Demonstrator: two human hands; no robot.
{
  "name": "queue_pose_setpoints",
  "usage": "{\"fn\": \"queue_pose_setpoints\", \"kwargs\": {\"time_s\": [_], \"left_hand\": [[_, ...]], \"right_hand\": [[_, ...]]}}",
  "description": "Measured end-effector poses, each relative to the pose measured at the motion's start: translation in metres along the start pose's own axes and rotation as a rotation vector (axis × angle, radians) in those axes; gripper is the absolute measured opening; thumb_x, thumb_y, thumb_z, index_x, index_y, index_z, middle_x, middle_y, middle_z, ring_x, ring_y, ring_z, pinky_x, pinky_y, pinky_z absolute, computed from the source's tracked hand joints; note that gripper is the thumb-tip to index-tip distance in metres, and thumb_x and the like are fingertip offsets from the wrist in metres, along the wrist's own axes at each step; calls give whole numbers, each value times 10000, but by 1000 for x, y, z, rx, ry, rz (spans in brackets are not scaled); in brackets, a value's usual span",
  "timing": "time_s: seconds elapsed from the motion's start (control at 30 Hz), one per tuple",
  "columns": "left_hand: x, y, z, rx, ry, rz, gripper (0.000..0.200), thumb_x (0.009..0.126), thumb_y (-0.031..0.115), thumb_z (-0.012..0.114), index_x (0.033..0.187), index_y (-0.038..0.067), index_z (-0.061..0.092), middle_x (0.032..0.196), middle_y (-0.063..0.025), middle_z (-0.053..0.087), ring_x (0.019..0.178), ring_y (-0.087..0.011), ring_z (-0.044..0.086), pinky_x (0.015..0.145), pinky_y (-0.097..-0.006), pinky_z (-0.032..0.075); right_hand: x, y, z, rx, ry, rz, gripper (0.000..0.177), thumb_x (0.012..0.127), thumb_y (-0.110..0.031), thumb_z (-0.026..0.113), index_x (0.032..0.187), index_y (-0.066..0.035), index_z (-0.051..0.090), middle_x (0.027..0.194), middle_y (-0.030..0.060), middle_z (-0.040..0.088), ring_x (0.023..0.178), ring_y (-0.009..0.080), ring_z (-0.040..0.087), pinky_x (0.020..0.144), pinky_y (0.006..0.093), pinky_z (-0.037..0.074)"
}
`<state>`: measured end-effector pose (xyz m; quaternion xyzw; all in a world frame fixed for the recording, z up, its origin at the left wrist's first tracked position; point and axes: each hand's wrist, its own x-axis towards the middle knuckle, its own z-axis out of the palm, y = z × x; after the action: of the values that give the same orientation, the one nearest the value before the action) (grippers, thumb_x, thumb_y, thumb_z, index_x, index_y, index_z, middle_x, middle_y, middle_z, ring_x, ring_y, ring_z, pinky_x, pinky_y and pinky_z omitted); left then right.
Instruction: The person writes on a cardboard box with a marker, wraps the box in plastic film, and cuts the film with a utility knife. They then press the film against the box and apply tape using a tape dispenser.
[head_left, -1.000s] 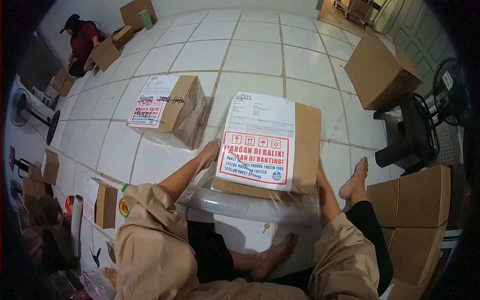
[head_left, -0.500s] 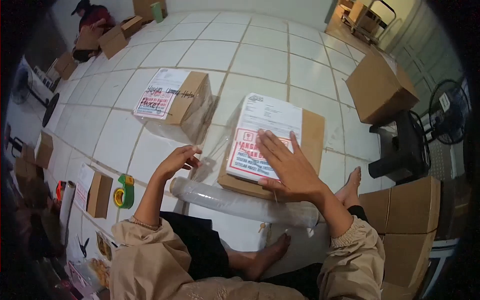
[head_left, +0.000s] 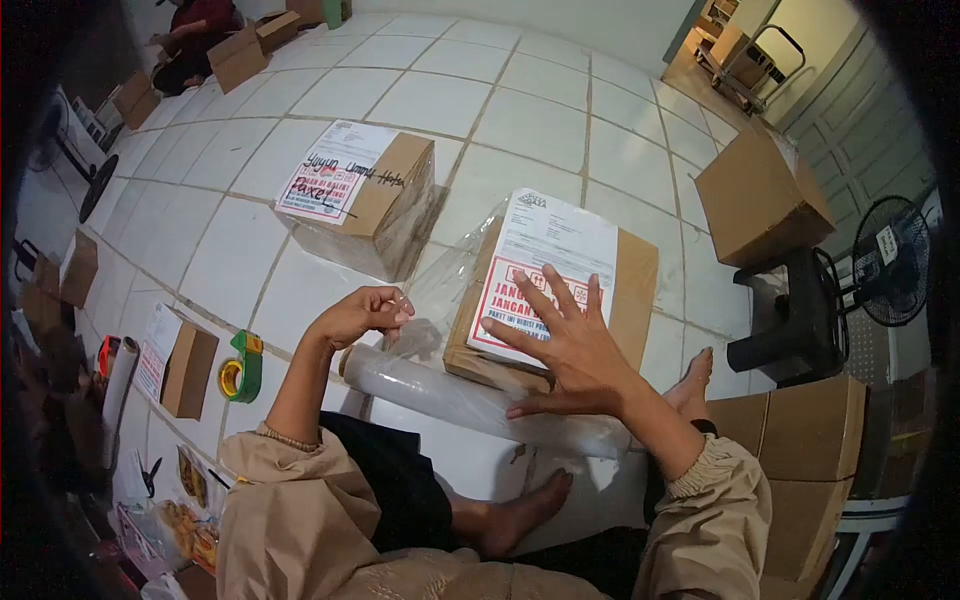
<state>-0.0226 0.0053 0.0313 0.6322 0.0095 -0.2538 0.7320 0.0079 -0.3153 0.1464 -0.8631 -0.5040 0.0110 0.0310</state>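
A cardboard box [head_left: 632, 290] with a white and red printed label [head_left: 553, 235] sits on the floor before me. My right hand [head_left: 570, 350] is over the label's lower part, fingers spread; whether it touches cannot be told. Left of the box, my left hand [head_left: 365, 318] has its fingers pinched on the edge of clear stretch film [head_left: 440, 285], which runs toward the box's left side. The roll of stretch film [head_left: 470, 400] lies between me and the box, partly behind my right hand.
A wrapped, labelled box [head_left: 395, 200] stands ahead to the left. A tape dispenser [head_left: 241, 368] and small box [head_left: 190, 370] lie at my left. On the right are a carton [head_left: 765, 190], a black stool [head_left: 785, 310], a fan [head_left: 888, 255] and stacked cartons [head_left: 800, 440]. A person [head_left: 195, 40] sits far left.
My right hand has spread its fingers and shifted slightly down off the label's middle. My left hand has closed into a pinch on the film. The view has shifted slightly.
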Motion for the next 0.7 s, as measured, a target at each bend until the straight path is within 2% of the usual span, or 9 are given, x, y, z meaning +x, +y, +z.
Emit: {"fn": "queue_pose_setpoints", "kwargs": {"time_s": [0.13,0.2,0.27,0.37,0.43,0.53,0.57,0.6,0.7], "left_hand": [[3,2,-1,106,75,-21,348,775,104,665,1088,-3,559,892,-57,610,818,-125,582,789,-280,465],[8,12,2,258,238,164,506,763,160,665,1214,5,494,1091,-112,563,1081,-186,501,876,-314,435],[24,35,-2,197,241,309,567,763,226,651,1256,18,463,1175,-127,518,1156,-206,439,930,-328,392],[61,92,16,279,261,564,634,807,420,546,1300,38,435,1271,-154,473,1254,-247,369,1040,-354,274],[101,125,32,435,228,531,625,860,470,443,1310,36,424,1337,-167,419,1288,-255,330,1081,-379,201],[166,125,33,520,96,474,632,882,490,415,1315,30,418,1340,-157,422,1292,-246,326,1091,-376,183],[186,112,29,468,73,267,625,893,465,409,1341,29,376,1362,-164,394,1299,-249,314,1089,-379,191],[202,101,24,414,50,58,622,905,440,403,1366,29,335,1385,-170,367,1305,-251,301,1087,-382,200],[200,47,13,545,-49,71,579,933,329,421,1391,14,260,1399,-174,334,1318,-257,266,1086,-376,213]], "right_hand": [[-2,0,-9,32,-11,30,963,600,-786,540,1390,-288,307,1481,141,151,1345,418,120,982,711,50],[-5,16,-12,188,-28,-3,958,629,-755,555,1393,-231,309,1478,142,169,1350,401,132,1012,667,48],[-15,48,-15,646,314,123,853,737,-665,527,1384,-152,315,1473,142,195,1359,358,154,1061,578,48],[-16,120,-18,626,679,209,649,875,-475,452,1368,-73,321,1424,138,314,1348,282,232,1095,437,81],[-13,164,-9,949,567,348,652,930,-514,301,1325,0,379,1367,149,396,1306,262,309,1085,332,159],[-22,234,50,1466,187,456,787,901,-619,227,1322,29,375,1331,149,439,1267,252,353,1081,334,182],[-26,246,76,1578,71,534,813,891,-640,215,1326,29,370,1317,147,455,1265,250,355,1082,334,183],[-28,234,108,1651,263,790,809,880,-649,247,1366,-6,315,1372,122,391,1297,242,315,1094,328,167],[-54,196,200,1768,562,1061,806,878,-648,251,1370,-11,292,1380,118,362,1302,238,292,1095,329,157]]}}
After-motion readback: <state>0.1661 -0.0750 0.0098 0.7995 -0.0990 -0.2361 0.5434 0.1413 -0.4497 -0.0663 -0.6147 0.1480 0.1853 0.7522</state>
